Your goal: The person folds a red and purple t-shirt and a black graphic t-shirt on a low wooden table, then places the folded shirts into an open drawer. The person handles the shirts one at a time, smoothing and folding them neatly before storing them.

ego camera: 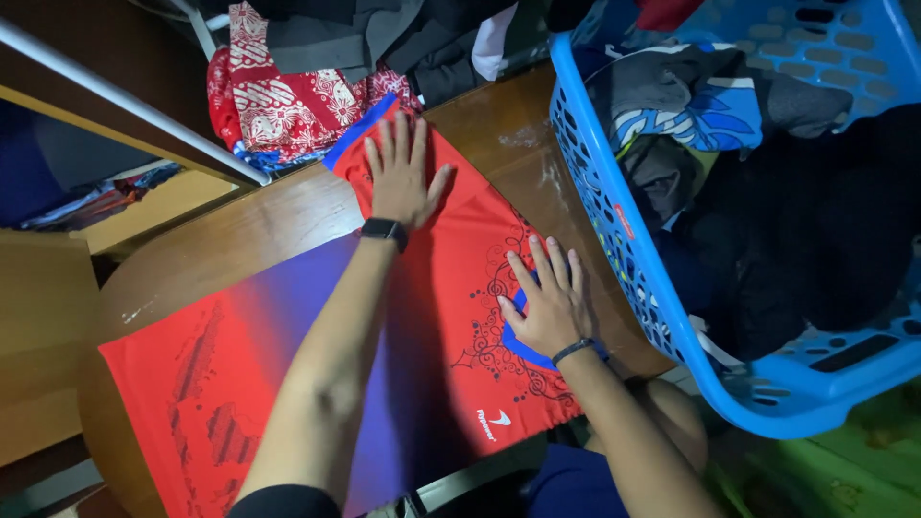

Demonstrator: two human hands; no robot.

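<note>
A red sports jersey (288, 364) lies spread flat across a brown wooden table (499, 134), running from the lower left edge of the view up toward the middle. Its cloth is bright red at both ends and fades into a broad blue-purple band across the middle; darker red patterning shows on the lower left part, a black swirling ornament spreads over the right part, and a small white mark sits near the bottom hem. A blue trimmed edge shows at its far end, beside a heap of red-and-white patterned cloth (278, 105). The left hand (401, 177), with a dark band at the wrist, presses palm down on the far end of the jersey, fingers (393, 144) straight and spread wide, holding nothing. The right hand (549, 302), with a dark bracelet at the wrist, also lies flat on the jersey over the black ornament, fingers splayed open. Just right of the table stands a blue plastic laundry basket (614, 240) filled with dark and blue clothes.
</note>
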